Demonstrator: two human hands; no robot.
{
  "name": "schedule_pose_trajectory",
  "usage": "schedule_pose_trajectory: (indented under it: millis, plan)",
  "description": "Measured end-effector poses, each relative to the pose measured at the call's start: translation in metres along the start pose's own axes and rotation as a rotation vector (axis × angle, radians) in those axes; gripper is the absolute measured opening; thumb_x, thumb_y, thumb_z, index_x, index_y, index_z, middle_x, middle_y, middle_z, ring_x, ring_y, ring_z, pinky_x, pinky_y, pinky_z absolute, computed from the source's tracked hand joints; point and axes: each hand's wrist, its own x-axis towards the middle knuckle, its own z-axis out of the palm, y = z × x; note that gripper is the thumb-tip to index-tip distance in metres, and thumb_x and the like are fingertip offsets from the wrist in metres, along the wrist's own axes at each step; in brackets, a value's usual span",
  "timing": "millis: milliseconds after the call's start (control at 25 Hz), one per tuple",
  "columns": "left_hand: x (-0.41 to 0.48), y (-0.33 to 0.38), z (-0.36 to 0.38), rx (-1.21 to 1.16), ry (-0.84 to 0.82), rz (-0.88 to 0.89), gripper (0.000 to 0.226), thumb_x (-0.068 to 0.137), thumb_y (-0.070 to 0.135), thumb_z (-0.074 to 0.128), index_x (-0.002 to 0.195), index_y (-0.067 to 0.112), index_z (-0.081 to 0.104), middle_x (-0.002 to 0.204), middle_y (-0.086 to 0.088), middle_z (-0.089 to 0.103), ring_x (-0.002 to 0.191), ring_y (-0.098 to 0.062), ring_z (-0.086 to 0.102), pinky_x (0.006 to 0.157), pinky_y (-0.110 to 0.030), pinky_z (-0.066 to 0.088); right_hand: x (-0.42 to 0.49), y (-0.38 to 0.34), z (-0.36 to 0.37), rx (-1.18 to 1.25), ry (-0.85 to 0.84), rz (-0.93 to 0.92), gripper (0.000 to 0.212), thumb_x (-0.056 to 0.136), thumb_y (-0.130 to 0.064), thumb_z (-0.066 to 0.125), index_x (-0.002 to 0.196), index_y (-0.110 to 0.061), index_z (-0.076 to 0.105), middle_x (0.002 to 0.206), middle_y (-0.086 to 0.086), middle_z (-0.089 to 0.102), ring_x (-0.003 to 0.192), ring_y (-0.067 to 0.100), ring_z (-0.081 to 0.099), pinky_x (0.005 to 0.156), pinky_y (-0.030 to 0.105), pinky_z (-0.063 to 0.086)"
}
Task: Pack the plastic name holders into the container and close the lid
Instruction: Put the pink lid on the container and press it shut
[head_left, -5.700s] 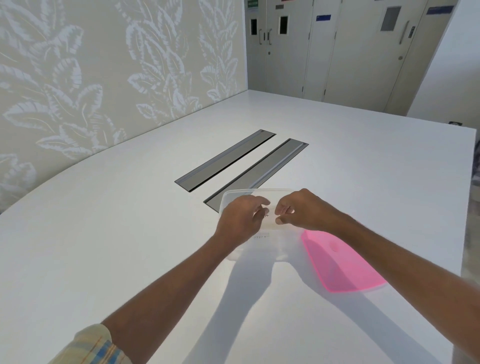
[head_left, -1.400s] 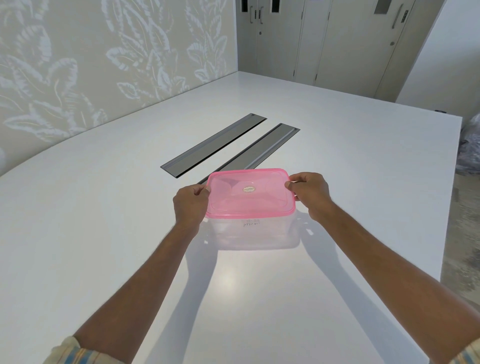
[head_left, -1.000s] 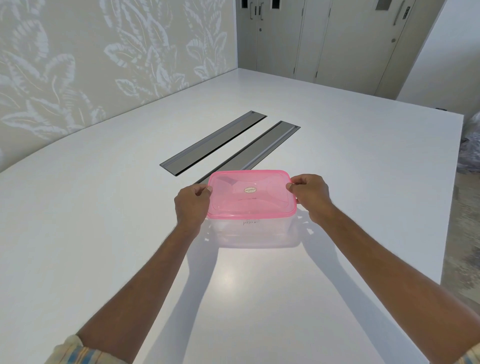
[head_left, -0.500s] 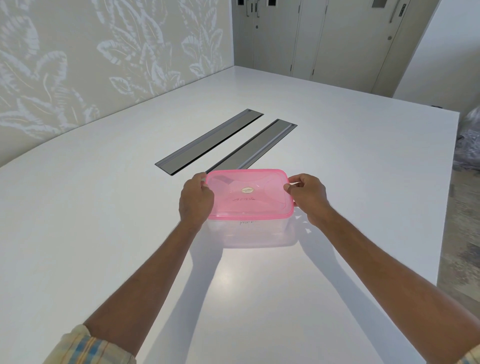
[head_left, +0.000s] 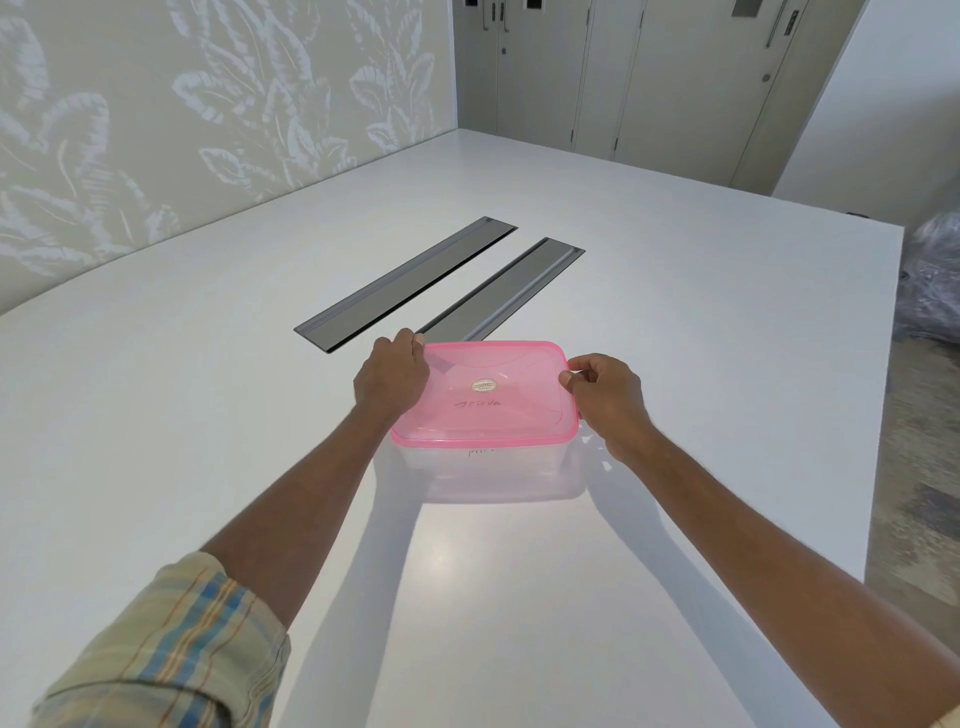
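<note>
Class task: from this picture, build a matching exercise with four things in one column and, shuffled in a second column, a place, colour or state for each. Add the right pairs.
Column one
1. lid
2. container
3. left hand
4. sleeve

Column two
A. clear, standing on the white table
B. pink, lying on top of the container
C. plaid, at the picture's lower left
D. grips the lid's left edge

Pairs: 1-B, 2-A, 3-D, 4-C
</note>
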Motion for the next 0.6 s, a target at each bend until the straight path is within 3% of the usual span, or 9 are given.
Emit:
schedule_pose_trajectory:
  millis: [160, 360, 480, 600]
  plan:
    - [0.007, -0.006, 0.005, 0.028, -0.024, 0.003, 0.041, 0.112, 0.042, 0.026, 0.127, 0.019, 0.056, 0.12, -0.018, 0.058, 0.109, -0.044, 0.061, 0.089, -0.045, 0.043, -0.001, -0.001, 0.003, -0.049, 0.007, -0.044, 0.017, 0.096, -0.022, 0.067, 0.111, -0.019, 0.073, 0.088, -0.006, 0.069, 0.076, 0.01, 0.062, 0.063, 0.024, 0.046]
    - [0.008, -0.01, 0.008, -0.008, -0.026, -0.003, 0.037, 0.111, 0.043, 0.025, 0.124, 0.027, 0.055, 0.104, -0.008, 0.05, 0.097, -0.038, 0.054, 0.085, -0.042, 0.038, 0.001, -0.003, 0.003, -0.064, -0.014, -0.003, 0.019, 0.097, -0.024, 0.064, 0.115, -0.021, 0.07, 0.092, -0.007, 0.068, 0.076, 0.008, 0.061, 0.056, 0.025, 0.045]
    - [0.008, -0.01, 0.009, 0.003, -0.027, -0.011, 0.039, 0.111, 0.044, 0.024, 0.125, 0.026, 0.056, 0.104, -0.008, 0.049, 0.093, -0.035, 0.05, 0.085, -0.042, 0.038, -0.001, -0.005, 0.007, -0.166, -0.048, 0.026, 0.023, 0.102, -0.028, 0.054, 0.118, -0.016, 0.066, 0.107, 0.002, 0.067, 0.081, 0.01, 0.06, 0.062, 0.028, 0.047]
    - [0.009, -0.009, 0.009, -0.011, -0.031, -0.027, 0.04, 0.112, 0.044, 0.024, 0.124, 0.024, 0.056, 0.104, -0.009, 0.049, 0.094, -0.036, 0.051, 0.085, -0.042, 0.037, -0.008, -0.007, 0.014, -0.313, -0.055, 0.022, 0.031, 0.107, -0.029, 0.042, 0.116, -0.005, 0.06, 0.11, 0.012, 0.067, 0.094, 0.031, 0.065, 0.082, 0.046, 0.058]
